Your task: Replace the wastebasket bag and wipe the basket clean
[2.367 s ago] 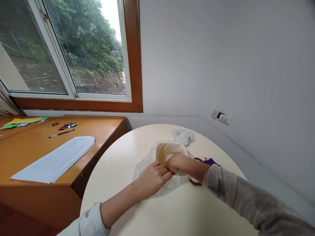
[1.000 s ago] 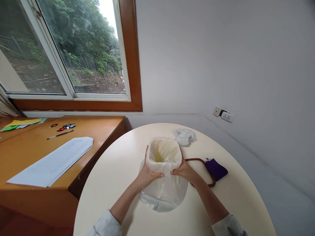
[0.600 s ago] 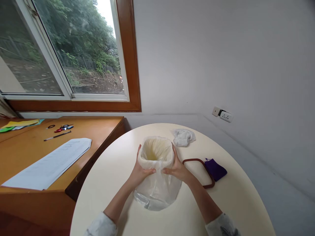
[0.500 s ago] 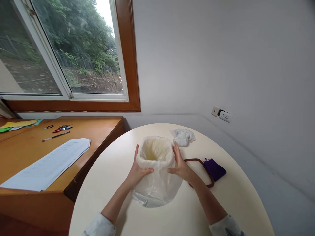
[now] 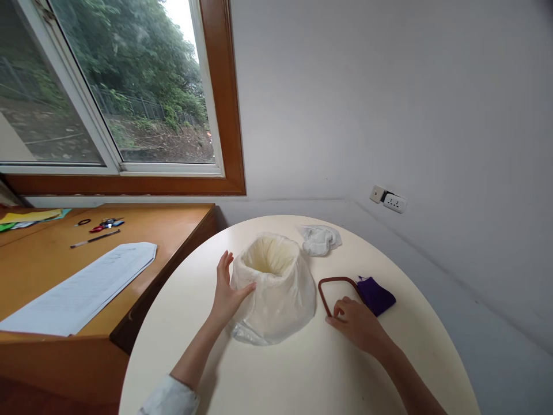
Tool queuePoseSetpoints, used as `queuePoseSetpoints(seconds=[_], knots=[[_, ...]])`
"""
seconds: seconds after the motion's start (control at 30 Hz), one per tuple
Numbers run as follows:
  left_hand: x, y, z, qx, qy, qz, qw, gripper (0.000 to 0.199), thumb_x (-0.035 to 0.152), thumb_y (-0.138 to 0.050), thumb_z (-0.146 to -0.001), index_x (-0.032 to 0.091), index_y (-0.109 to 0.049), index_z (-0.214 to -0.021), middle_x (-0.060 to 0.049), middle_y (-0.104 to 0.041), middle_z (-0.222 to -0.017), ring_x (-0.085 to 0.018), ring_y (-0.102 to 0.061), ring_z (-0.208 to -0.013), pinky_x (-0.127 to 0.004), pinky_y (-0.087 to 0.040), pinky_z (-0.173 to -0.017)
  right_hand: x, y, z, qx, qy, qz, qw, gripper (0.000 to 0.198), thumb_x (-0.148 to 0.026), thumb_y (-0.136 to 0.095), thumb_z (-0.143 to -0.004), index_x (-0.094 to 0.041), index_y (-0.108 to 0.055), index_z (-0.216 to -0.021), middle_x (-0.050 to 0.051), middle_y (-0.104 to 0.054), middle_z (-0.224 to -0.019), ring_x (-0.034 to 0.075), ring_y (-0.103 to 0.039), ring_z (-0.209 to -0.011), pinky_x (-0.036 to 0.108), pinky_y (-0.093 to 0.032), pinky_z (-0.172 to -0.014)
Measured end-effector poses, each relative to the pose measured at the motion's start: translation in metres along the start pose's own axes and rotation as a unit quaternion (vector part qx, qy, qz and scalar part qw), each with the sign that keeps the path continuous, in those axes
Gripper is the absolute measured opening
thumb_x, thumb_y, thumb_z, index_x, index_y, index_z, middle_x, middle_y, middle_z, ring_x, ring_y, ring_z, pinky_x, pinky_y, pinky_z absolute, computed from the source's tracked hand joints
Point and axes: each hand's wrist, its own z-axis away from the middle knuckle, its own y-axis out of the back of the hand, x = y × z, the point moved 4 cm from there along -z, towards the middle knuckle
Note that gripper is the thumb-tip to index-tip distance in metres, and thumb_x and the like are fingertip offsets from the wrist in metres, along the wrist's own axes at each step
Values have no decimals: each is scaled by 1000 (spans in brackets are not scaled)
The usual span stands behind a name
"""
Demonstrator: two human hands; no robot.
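A small bin lined with a translucent white plastic bag (image 5: pixel 276 305) stands upright on the round table (image 5: pixel 268 386), the bag folded over its rim and hanging loose around it. At its left side is my left hand (image 5: pixel 227 294), fingers spread and raised, the thumb at the bag near the rim. My right hand (image 5: pixel 356 325) is closed on the near side of a brown rounded-square bin ring (image 5: pixel 322 294), which lies on the table. That hand hides the ring's near edge. Touching the ring's right side is a dark purple drawstring pouch (image 5: pixel 378 297).
A crumpled white plastic bag (image 5: pixel 320 239) lies behind the bin. To the left, a wooden desk (image 5: pixel 173 222) bears paper sheets (image 5: pixel 95 288), a pen (image 5: pixel 95 238), keys (image 5: pixel 110 223) and a black ring (image 5: pixel 84 222). The wall has a socket (image 5: pixel 394 202).
My right hand has left the bin and moved right and down to the brown ring. My left hand has shifted slightly left, its fingers away from the bag. The bin sits a little higher in view.
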Motion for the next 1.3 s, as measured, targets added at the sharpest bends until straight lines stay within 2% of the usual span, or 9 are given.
queuePoseSetpoints(seconds=[0.17,0.3,0.47,0.63,0.77,0.87,1.07,1.3], knots=[[4,-2,5,-10,-14,-16,1000,97,29,-78,-58,30,-20,-136,-10,-23,-143,-28,-22,-133,-49,-20,-109,-3,-19,-5,15,7,35,999,14,-26,-49,-77,-19,-48,-64,1,-59,-71,15,-51,-66,28,-32,-62],[9,-5,9,-37,-20,-3,999,95,30,-75,-62,31,-18,-137,-9,-21,-143,-28,-19,-134,-48,-19,-110,-6,-22,-6,56,39,67,995,18,-22,-43,-79,-19,-42,-61,-1,-55,-65,14,-48,-60,29,-33,-64],[16,-7,11,-52,-7,-5,999,87,32,-69,-70,32,-16,-138,-7,-19,-145,-27,-18,-135,-47,-20,-110,-9,-19,-4,130,50,-20,990,20,-29,-40,-85,-20,-42,-67,-1,-54,-63,12,-47,-54,28,-36,-62],[17,-8,12,-55,-9,-32,998,82,33,-68,-71,28,-21,-138,-9,-27,-141,-28,-24,-132,-47,-19,-110,-10,-13,0,219,51,-159,961,22,-36,-41,-87,-20,-49,-75,1,-58,-70,15,-54,-66,27,-42,-65],[17,-9,12,-66,-2,-39,997,81,32,-65,-73,27,-18,-139,-9,-26,-142,-27,-23,-133,-48,-19,-110,-10,-11,3,269,38,-205,940,18,-36,-45,-86,-20,-53,-82,3,-61,-76,16,-57,-74,28,-45,-71],[18,-10,12,-77,6,-40,996,83,33,-65,-74,27,-16,-140,-9,-23,-143,-28,-22,-134,-48,-19,-110,-10,-10,6,308,50,-213,926,16,-34,-46,-85,-20,-55,-86,5,-63,-81,18,-59,-79,30,-47,-72],[20,-10,13,-82,4,-46,996,84,35,-64,-75,28,-12,-141,-10,-22,-144,-28,-20,-134,-48,-20,-109,-16,-9,11,379,137,-164,900,14,-24,-49,-85,-20,-57,-95,8,-65,-94,22,-59,-97,38,-49,-84],[23,-8,14,-84,-3,-38,996,78,35,-58,-79,29,-10,-141,-8,-17,-146,-27,-17,-135,-47,-18,-110,-24,-6,14,391,206,-138,886,20,-16,-50,-84,-21,-58,-102,6,-66,-95,21,-59,-98,42,-49,-87]])
